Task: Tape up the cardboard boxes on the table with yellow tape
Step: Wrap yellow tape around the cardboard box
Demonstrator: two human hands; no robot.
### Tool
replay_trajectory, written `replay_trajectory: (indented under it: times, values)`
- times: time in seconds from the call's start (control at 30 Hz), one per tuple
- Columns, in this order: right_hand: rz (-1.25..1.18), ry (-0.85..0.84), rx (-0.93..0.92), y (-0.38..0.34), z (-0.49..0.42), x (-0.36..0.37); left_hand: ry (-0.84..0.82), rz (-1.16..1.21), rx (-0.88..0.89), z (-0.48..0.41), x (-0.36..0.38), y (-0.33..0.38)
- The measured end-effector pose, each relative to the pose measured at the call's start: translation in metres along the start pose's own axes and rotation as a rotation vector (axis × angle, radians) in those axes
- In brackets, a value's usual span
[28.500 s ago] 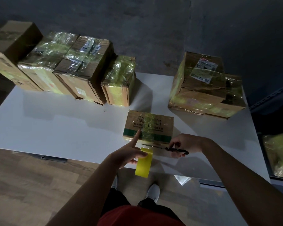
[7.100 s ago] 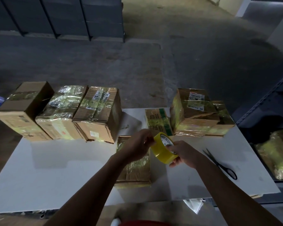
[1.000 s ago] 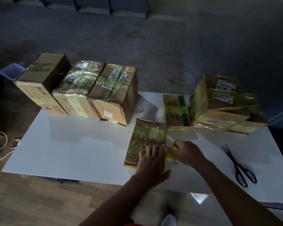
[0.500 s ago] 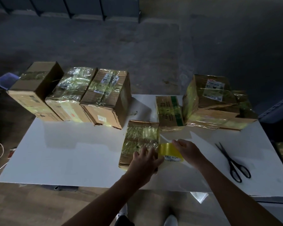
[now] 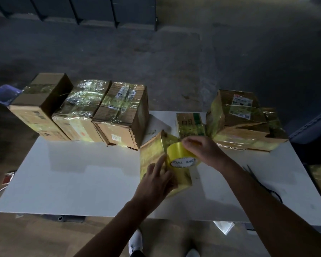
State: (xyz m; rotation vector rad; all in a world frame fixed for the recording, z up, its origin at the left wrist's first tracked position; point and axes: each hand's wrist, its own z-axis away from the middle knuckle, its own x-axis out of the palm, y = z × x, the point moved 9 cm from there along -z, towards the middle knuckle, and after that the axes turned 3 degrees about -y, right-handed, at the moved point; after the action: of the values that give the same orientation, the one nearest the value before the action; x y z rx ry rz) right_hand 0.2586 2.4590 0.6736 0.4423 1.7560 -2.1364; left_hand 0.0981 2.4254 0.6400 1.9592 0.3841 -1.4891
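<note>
The person stands at the near edge of a white table (image 5: 82, 179) in dim light, both arms reaching in over it. The right hand (image 5: 202, 149) grips a roll of yellow tape (image 5: 182, 158), its fingers curled over the top of the roll, with the printed white core facing back toward the person. Just to the left of that hand and touching the roll lies a small box (image 5: 150, 154), already glossy with yellow wrap, and its far corner appears to be tipped up off the table. The left hand (image 5: 156, 180) is laid on the near end of this box with its fingers fairly straight and spread, the forefinger pointing up alongside the roll. It presses rather than clutches. A stretch of tape (image 5: 182, 177) runs from the roll down to the box beside that hand's thumb. Beyond the left hand and off to its left stands a row of three boxes (image 5: 80, 112), shoulder to shoulder, the two nearer the hands heavily taped. Just past the right hand's knuckles sits a green-striped box (image 5: 190, 125), and further to that hand's right is a heap of boxes (image 5: 239, 119) bearing shipping labels. Scissors (image 5: 248, 168) lie on the table to the right of the right forearm, which partly hides them. Whether their blades are apart I cannot tell. Far left of the left hand, off the table, is a blue bin (image 5: 2, 91). Below the arms a shoe (image 5: 135, 243) shows on the wooden floor.
</note>
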Motion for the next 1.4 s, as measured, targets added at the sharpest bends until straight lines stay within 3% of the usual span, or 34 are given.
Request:
replay_trajectory:
  times: [0.2, 0.37, 0.43, 0.5, 0.77, 0.9, 1.03, 1.13, 1.2, 1.4]
  values:
    - [0.169, -0.103, -0.083, -0.023, -0.010, 0.032, 0.068, 0.013, -0.018, 0.022, -0.004, -0.022]
    - [0.346, 0.030, -0.194, -0.039, -0.011, 0.032, 0.106, 0.000, -0.018, 0.029, -0.007, -0.030]
    - [0.541, 0.082, -0.177, -0.036, -0.010, 0.020, 0.108, 0.012, -0.032, 0.035, -0.008, -0.037]
    - [0.661, 0.061, -0.113, -0.024, -0.008, 0.017, 0.091, 0.023, -0.040, 0.039, -0.009, -0.042]
    - [0.728, 0.058, -0.089, -0.025, -0.015, 0.040, 0.049, -0.059, -0.088, 0.028, -0.029, -0.044]
    - [0.776, 0.075, -0.070, -0.033, -0.017, 0.048, -0.105, -0.100, -0.098, 0.003, -0.004, -0.029]
    - [0.711, 0.017, -0.071, -0.024, -0.019, 0.041, -0.214, -0.135, -0.165, 0.005, 0.024, -0.046]
    - [0.289, -0.086, 0.039, 0.002, -0.014, 0.027, -0.249, -0.107, -0.231, 0.013, 0.031, -0.065]
    - [0.159, -0.090, 0.054, 0.012, -0.012, 0.023, -0.239, -0.101, -0.233, 0.015, 0.031, -0.068]
    - [0.362, 0.004, -0.040, 0.007, -0.011, 0.011, -0.226, -0.079, -0.233, 0.014, 0.030, -0.070]
